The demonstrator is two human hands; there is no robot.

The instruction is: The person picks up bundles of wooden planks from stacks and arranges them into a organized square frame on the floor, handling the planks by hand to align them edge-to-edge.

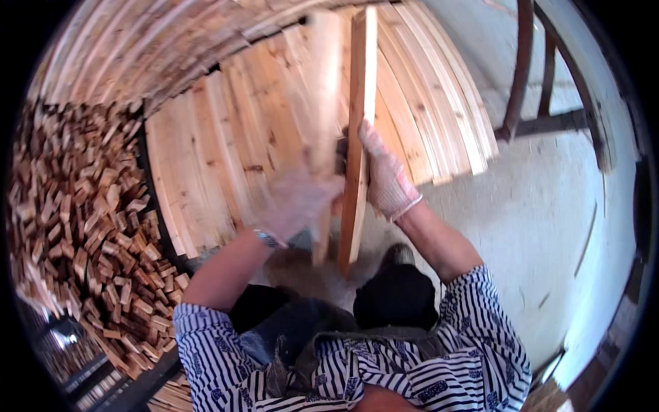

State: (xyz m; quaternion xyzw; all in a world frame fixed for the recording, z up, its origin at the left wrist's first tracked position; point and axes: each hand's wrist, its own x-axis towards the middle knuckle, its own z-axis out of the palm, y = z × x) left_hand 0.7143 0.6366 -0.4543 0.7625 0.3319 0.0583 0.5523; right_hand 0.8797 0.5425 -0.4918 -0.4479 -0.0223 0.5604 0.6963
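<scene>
Two long wooden planks stand on edge in front of me, side by side with a narrow gap between them. My right hand [388, 172], in a pale knitted work glove, grips the right plank [360, 82] along its outer side. The left plank [325, 89] is smeared by motion. Around it is my left hand [302, 199], also gloved and blurred, with a band on the wrist; its exact finger positions are hard to make out. Behind both hands lies a broad layer of pale boards [240, 137] placed edge to edge, some with dark knots.
A large heap of short wood offcuts [110, 226] rises on my left. More stacked boards [151, 48] fill the far left. To the right are a bare concrete floor [508, 226] and a dark frame [549, 123] by the pale wall. My legs are just below the planks.
</scene>
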